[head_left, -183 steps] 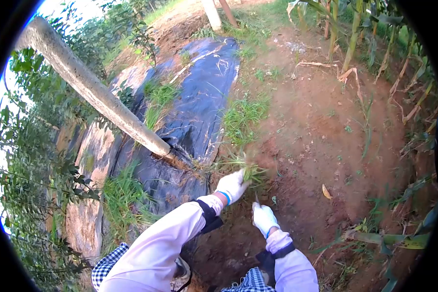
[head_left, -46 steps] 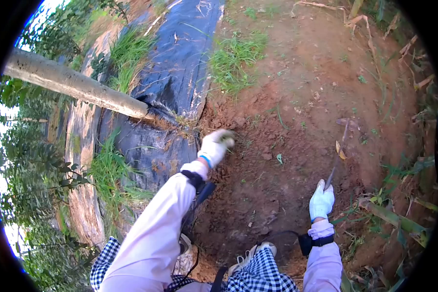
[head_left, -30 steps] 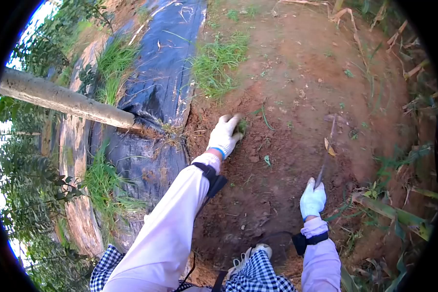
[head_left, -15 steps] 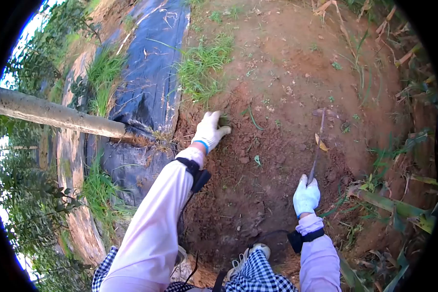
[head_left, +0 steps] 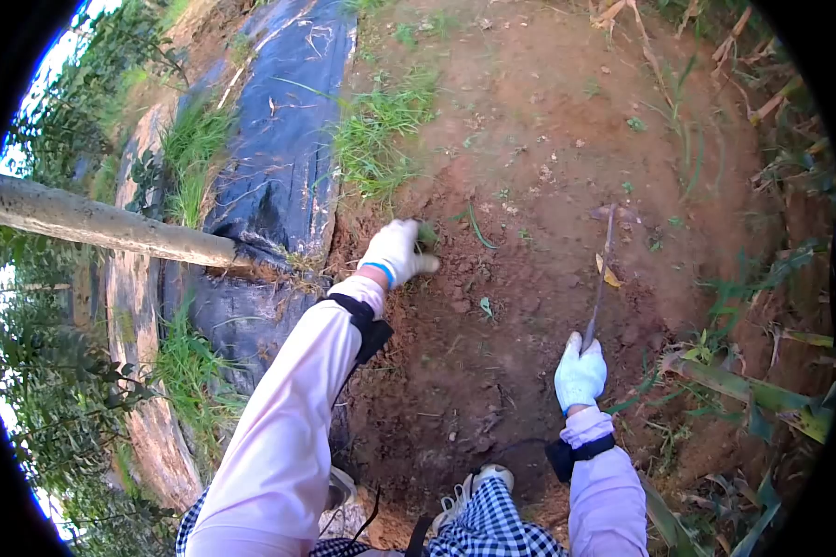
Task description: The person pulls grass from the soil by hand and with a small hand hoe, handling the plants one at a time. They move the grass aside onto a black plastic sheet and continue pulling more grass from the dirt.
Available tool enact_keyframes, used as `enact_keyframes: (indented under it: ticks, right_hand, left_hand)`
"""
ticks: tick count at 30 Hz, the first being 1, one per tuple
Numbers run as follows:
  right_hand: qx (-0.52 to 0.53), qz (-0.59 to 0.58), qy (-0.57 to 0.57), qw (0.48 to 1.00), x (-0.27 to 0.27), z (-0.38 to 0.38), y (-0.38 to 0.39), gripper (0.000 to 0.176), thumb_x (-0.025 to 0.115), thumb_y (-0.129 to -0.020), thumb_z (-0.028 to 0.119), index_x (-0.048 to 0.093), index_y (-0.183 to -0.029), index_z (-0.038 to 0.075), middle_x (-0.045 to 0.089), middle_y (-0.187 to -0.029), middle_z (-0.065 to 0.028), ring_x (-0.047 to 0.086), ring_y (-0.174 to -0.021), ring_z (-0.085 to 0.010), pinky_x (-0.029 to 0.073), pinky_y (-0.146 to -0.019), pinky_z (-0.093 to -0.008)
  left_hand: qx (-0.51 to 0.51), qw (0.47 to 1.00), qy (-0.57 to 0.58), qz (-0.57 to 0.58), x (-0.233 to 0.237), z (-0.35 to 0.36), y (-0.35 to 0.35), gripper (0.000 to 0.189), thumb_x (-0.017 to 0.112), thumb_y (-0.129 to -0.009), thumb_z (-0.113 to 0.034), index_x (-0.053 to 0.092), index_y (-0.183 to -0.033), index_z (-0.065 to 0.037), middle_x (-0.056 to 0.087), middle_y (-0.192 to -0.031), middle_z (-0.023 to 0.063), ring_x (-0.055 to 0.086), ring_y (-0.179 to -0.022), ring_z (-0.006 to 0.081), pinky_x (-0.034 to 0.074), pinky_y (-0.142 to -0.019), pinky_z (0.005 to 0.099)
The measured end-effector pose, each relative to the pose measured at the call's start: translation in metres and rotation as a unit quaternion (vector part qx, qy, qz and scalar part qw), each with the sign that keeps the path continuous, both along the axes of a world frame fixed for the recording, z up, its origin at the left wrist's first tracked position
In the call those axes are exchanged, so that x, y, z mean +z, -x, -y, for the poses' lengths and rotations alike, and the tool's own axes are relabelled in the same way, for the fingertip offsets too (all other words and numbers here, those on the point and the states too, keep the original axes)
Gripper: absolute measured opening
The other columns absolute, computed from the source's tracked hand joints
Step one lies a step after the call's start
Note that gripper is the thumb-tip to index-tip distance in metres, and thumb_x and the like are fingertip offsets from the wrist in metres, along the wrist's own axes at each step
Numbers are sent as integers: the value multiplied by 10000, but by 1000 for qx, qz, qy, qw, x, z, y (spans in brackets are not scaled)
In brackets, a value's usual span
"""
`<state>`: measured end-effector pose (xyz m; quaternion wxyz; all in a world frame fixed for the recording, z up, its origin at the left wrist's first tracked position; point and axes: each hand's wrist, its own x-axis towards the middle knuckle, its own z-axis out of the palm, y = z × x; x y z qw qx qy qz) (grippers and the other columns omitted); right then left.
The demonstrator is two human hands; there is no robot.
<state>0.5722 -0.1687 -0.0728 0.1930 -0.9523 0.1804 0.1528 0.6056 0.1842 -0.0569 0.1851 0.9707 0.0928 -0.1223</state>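
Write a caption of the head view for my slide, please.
Gloved left hand over loose soil beside dark sheeting; gloved right hand gripping a thin-handled tool.

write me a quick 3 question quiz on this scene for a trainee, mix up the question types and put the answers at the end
1. Multiple choice: what does the right hand hold?
a) a shoe
b) a thin tool
c) a leaning pole

2. True or false: the left hand is nearer to the dark sheet than the right hand is.

3. Fill in the blank: beyond the left hand, a clump of green ____ grows along the edge of the dark sheet.

Key: 1. b; 2. true; 3. grass
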Motion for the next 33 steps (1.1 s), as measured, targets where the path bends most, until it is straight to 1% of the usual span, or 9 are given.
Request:
enact_keyframes:
  ticks: [3, 6, 11, 16, 20, 24, 27, 31, 33]
  right_hand:
    - [-2, 5, -3, 1000, 4, 0, 1, 453, 481, -936, 472, 620, -968, 42, 676, -816, -218, 657, -800, -423, 494, -703, -521]
    - [3, 7, -6, 1000, 3, 2, -1, 451, 482, -935, 472, 619, -961, 44, 676, -815, -218, 657, -798, -421, 495, -700, -518]
    - [-3, -5, -13, 1000, 7, 1, -2, 447, 483, -934, 473, 617, -959, 47, 676, -817, -218, 658, -798, -418, 495, -698, -516]
    - [3, -7, -22, 1000, 3, 4, -1, 452, 484, -933, 474, 617, -966, 44, 677, -823, -218, 657, -808, -422, 496, -706, -517]
    - [-1, -5, -27, 1000, 4, 6, -2, 459, 485, -933, 475, 620, -974, 39, 676, -835, -224, 655, -825, -423, 495, -719, -515]
    - [-8, -27, -41, 999, 10, 3, -3, 470, 486, -934, 474, 618, -988, 26, 673, -856, -232, 652, -839, -425, 493, -732, -514]
    - [-3, -29, -41, 999, 8, 4, -3, 475, 487, -936, 471, 614, -994, 18, 671, -863, -235, 649, -839, -429, 493, -734, -513]
    - [2, -16, -59, 998, 4, 10, -2, 473, 488, -937, 468, 612, -995, 16, 671, -862, -235, 649, -837, -430, 495, -733, -513]
    - [6, -11, -57, 998, 6, 10, -3, 475, 486, -937, 470, 612, -994, 16, 670, -864, -238, 649, -838, -431, 495, -733, -513]
  left_hand:
    - [-10, 998, -32, -52, -23, 1, -8, 404, 775, -759, -271, 626, -1050, -33, 678, -954, 148, 649, -954, 321, 503, -881, 395]
    - [115, 935, 336, -7, -13, 8, 9, 301, 726, -802, -205, 621, -1016, -22, 671, -927, 141, 656, -915, 274, 511, -847, 352]
    - [78, 993, 78, -47, -13, 46, 75, 456, 728, -794, -265, 558, -1156, -46, 644, -1021, 152, 637, -968, 329, 509, -870, 381]
    - [7, 996, 45, -79, -28, 95, 72, 420, 700, -826, -263, 569, -1164, -51, 626, -1036, 207, 636, -976, 347, 503, -869, 394]
    - [222, 904, 363, 53, -6, 74, 73, 254, 700, -872, -177, 618, -1043, -8, 681, -931, 44, 610, -861, 129, 513, -798, 291]
    - [-23, 989, 129, -73, -11, 65, 114, 382, 727, -783, -145, 591, -1132, -67, 550, -1186, 183, 570, -1074, 338, 498, -905, 392]
    - [-95, 991, 93, -9, 0, 95, 116, 533, 742, -755, -164, 543, -1248, -126, 452, -1326, 195, 518, -1190, 341, 487, -938, 372]
    - [-106, 986, 125, 15, -47, 93, 102, 294, 717, -770, -147, 627, -1044, -96, 592, -1049, 146, 611, -953, 337, 507, -816, 401]
    - [100, 948, 290, 81, -39, 95, 99, 132, 681, -797, -68, 642, -923, -76, 604, -867, 122, 602, -855, 311, 497, -725, 360]
